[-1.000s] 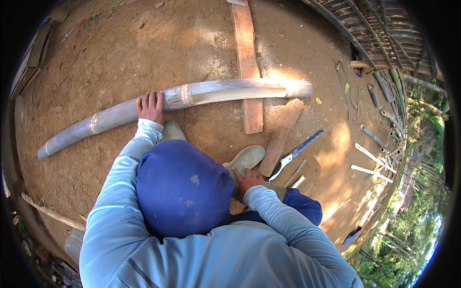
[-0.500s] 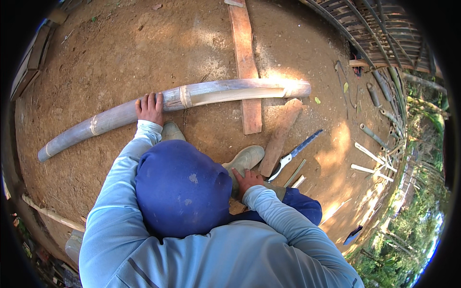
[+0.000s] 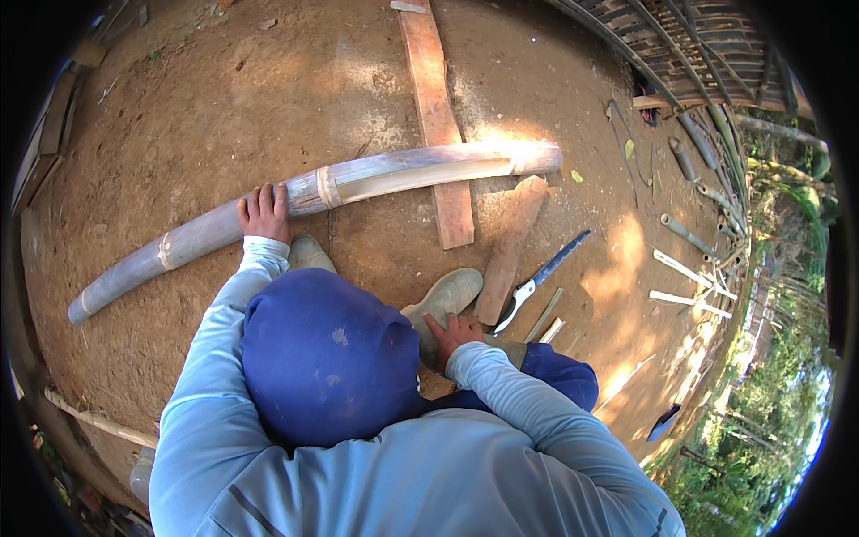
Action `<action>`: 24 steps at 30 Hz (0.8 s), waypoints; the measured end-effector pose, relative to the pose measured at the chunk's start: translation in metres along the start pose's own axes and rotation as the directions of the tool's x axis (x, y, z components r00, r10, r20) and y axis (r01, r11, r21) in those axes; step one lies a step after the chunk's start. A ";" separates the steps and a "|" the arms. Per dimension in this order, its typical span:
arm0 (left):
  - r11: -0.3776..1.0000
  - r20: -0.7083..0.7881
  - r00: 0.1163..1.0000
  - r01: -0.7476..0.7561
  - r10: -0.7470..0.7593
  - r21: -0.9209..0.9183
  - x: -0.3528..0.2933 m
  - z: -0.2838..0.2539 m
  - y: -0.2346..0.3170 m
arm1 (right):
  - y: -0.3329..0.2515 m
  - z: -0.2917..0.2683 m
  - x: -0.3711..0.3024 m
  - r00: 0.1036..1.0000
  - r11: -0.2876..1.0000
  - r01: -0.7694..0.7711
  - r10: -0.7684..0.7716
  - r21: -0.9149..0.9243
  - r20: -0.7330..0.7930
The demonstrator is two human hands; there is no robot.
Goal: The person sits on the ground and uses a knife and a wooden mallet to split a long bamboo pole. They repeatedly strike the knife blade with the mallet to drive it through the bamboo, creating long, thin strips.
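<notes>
On the near side of the bamboo culm, the right hand rests on a rubber boot, its grip unclear; a pruning saw and short board lie toward the culm's right end. The left hand drapes over the culm; whether its grip is closed, I cannot tell. The culm crosses a plank extending beyond it.

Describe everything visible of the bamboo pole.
The bamboo pole is greyish, with paler bands at its joints. A long, pale cut opens its right part. It lies lengthwise near the ground, curved in this fisheye view, its right part crossing over a reddish plank; the left hand rests on it.
</notes>
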State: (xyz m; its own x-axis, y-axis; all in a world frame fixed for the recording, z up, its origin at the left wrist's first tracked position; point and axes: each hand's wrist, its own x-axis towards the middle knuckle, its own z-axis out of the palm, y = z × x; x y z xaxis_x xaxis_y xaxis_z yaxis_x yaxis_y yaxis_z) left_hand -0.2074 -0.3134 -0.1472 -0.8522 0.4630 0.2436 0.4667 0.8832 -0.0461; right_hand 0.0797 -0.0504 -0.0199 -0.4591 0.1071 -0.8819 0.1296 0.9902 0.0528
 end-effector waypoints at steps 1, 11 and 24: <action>1.000 -0.009 1.000 -0.003 0.003 -0.004 0.000 0.000 0.000 | 0.000 -0.001 0.000 1.000 1.000 0.003 -0.003 -0.002 0.009; 1.000 -0.001 1.000 -0.008 0.008 -0.003 0.003 -0.004 0.002 | 0.000 -0.002 -0.004 0.999 0.998 0.027 -0.026 0.056 -0.027; 0.999 -0.013 0.999 -0.029 0.029 0.020 0.008 -0.018 0.013 | 0.008 0.003 -0.005 0.998 0.994 0.026 -0.021 0.105 -0.052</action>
State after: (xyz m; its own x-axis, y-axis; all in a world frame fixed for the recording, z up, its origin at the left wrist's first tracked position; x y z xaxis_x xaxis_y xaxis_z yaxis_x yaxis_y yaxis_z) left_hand -0.2037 -0.2995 -0.1279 -0.8351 0.4873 0.2551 0.4861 0.8709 -0.0724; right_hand 0.0855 -0.0435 -0.0161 -0.5066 0.0907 -0.8574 0.2093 0.9776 -0.0202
